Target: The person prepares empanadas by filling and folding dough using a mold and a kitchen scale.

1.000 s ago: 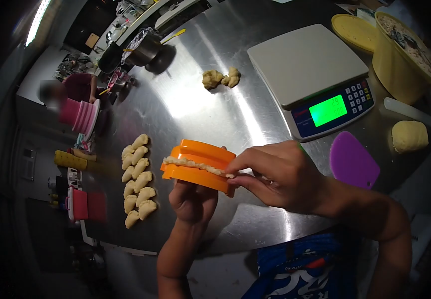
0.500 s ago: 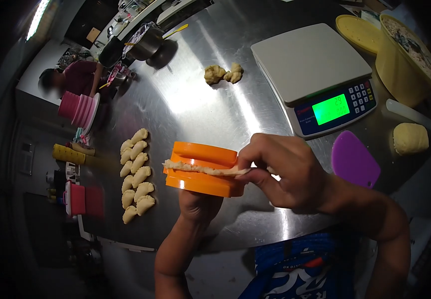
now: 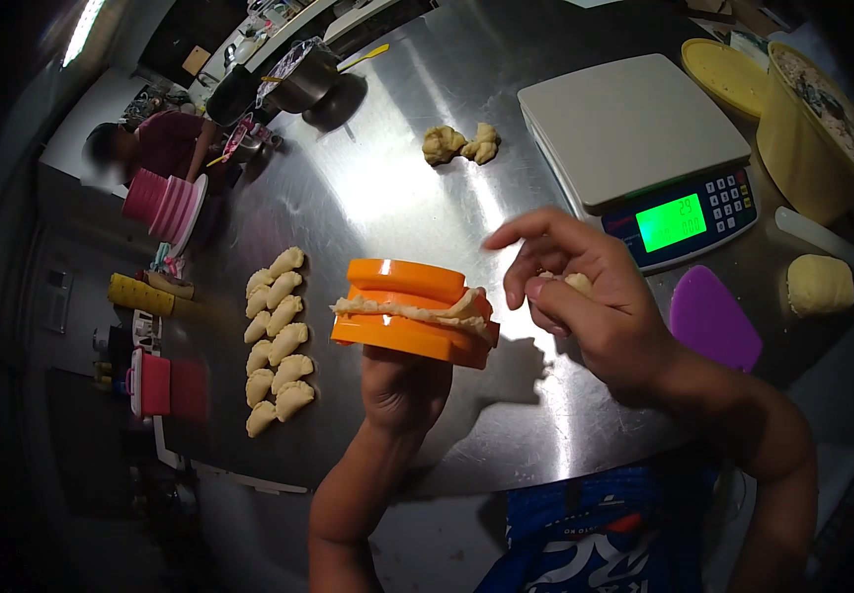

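Head view, with the clock read around the orange press [image 3: 402, 277]: the press is held raised above the metal surface [image 3: 377, 208], near the middle of the scene, by the left grip [image 3: 402, 390], which is closed on it from 6 o'clock, most of the fingers being hidden behind the plastic. A ragged dough strip [image 3: 387, 310] is pinched along the seam between the two halves and is bunched toward 3 o'clock. At 3 o'clock, a small dough piece [image 3: 579, 284] is clasped by the curled fingers of the right grip [image 3: 600, 306]; its index finger is stretched toward the press, and a gap is left between the two. Shaped pastries [image 3: 288, 339] are lined up in two columns at 9 o'clock, separated from the press by a narrow lane of metal. A broader shining stretch is opened toward 12 o'clock, where dough lumps [image 3: 444, 145] are set well apart. The scale [image 3: 634, 128] is placed at 2 o'clock, its display lit green, with the yellow tub [image 3: 787, 163] beyond. A purple scraper [image 3: 708, 316] is laid at 3 o'clock, near the right wrist, and a dough block [image 3: 820, 285] is seen farther out. The surface's near edge is crossed at 6 o'clock by the left forearm. A pot [image 3: 308, 91] is stood at 11 o'clock.
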### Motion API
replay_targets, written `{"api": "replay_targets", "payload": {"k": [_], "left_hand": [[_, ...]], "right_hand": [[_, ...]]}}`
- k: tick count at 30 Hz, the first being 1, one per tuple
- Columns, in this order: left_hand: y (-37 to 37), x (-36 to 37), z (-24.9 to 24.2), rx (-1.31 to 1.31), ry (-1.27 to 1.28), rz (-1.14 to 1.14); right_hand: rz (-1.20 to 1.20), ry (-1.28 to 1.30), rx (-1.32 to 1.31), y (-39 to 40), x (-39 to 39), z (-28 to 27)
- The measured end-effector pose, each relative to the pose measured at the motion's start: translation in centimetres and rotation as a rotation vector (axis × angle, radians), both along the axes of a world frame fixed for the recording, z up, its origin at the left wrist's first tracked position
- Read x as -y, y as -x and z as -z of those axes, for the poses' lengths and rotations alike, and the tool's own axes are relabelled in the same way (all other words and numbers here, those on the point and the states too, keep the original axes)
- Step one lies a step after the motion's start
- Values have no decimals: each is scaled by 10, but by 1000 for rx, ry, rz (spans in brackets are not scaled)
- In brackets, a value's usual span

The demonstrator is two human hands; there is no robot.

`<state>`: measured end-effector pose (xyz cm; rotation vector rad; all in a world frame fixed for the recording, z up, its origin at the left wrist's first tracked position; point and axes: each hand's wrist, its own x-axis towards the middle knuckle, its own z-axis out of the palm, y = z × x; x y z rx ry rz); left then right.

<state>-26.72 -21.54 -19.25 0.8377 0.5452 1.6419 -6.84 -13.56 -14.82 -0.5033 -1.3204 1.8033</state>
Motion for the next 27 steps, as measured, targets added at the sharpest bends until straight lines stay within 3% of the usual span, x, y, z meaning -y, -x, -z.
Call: {"api": "replay_targets", "payload": {"k": [3, 5, 6, 9, 15, 19, 24, 27], "left_hand": [[-2, -1, 3, 32, 63, -53], [-4, -2, 3, 28, 62, -77], [-5, -2, 1, 9, 45, -49], [-8, -3, 3, -46, -2, -28], [-9, -2, 5, -70, -6, -90], [-8, 0, 2, -41, -11, -84], [-6, 0, 2, -60, -32, -68], [-6, 0, 2, -91, -51, -63]], "right_hand": [[-12, -141, 120, -1, -2, 5], [91, -434, 313, 0, 0, 8], [205, -654, 285, 3, 1, 11], [324, -755, 234, 12, 1, 22], [93, -619, 231, 5, 0, 13], [195, -720, 124, 11, 1, 19], [100, -748, 333, 0, -3, 11], [134, -808, 274, 5, -5, 17]]}}
